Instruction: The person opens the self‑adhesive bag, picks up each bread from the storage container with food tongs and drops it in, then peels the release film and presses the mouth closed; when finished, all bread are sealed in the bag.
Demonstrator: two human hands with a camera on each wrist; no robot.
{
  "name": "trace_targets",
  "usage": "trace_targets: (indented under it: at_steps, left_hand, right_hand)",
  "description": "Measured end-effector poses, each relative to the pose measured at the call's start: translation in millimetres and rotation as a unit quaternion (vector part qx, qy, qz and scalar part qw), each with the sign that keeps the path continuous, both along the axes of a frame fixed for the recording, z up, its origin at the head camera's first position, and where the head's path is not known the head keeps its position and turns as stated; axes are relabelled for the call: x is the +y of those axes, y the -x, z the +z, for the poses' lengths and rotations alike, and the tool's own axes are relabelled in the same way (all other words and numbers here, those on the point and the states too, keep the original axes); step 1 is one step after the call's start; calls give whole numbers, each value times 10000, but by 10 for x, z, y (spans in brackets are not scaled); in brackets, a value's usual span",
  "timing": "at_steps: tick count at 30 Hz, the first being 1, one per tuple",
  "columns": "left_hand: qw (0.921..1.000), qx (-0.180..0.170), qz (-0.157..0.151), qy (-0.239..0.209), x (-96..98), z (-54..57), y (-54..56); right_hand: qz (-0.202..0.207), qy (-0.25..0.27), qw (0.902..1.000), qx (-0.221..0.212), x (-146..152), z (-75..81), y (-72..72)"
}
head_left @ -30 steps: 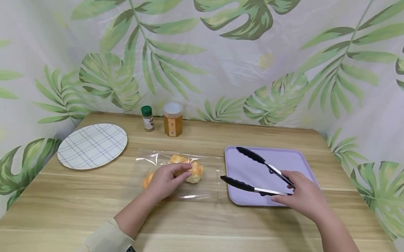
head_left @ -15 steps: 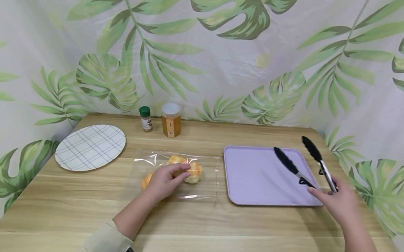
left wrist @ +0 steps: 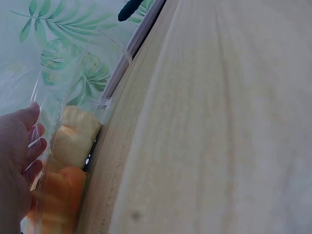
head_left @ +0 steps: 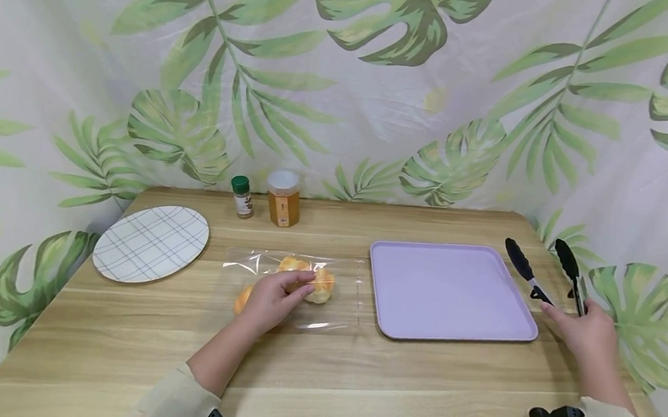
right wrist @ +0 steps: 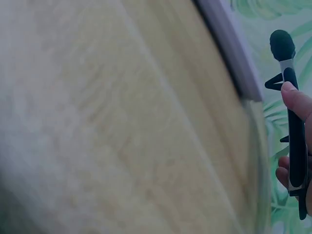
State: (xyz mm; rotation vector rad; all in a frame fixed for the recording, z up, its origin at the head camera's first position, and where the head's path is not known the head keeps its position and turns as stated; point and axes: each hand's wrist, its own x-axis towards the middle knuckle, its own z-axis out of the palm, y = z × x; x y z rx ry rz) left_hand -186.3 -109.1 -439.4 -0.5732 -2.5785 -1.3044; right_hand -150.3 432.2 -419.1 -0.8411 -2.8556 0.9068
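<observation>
A clear plastic bag (head_left: 347, 293) lies on the wooden table with several golden bread rolls (head_left: 323, 286) inside. My left hand (head_left: 275, 301) is over the bag, pinching its upper film between thumb and fingers; in the left wrist view the rolls (left wrist: 73, 141) show just beyond the fingertips. At the table's right side, my right hand (head_left: 587, 336) grips a pair of metal tongs with black tips (head_left: 519, 259). The tongs' arms are spread apart and point away from me, with nothing between them. In the right wrist view the thumb lies along the tongs' handle (right wrist: 296, 146).
A lilac tray (head_left: 450, 294) lies between the bag and the tongs. Toward the back left stands a checked white plate (head_left: 151, 244). A green-capped spice jar (head_left: 243, 199) and an amber jar with a white lid (head_left: 283, 200) stand by the leaf-print backdrop (head_left: 370, 107).
My right hand has carried the tongs from above the tray to the right, past its right edge, and turned them to point away. My left hand has stayed on the bag.
</observation>
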Motion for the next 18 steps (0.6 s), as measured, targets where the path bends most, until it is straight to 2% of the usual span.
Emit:
trace_targets:
  at_steps: [6,18]
  left_hand:
    - [9999,90,-38,-45,13,-4,-1]
    - [10000,-10,-40,-44,-4,7,-6]
  right_hand:
    - [-130,-11,9998,-164,80,-147,58]
    - [-170,-71,9997,-146,73,-211,99]
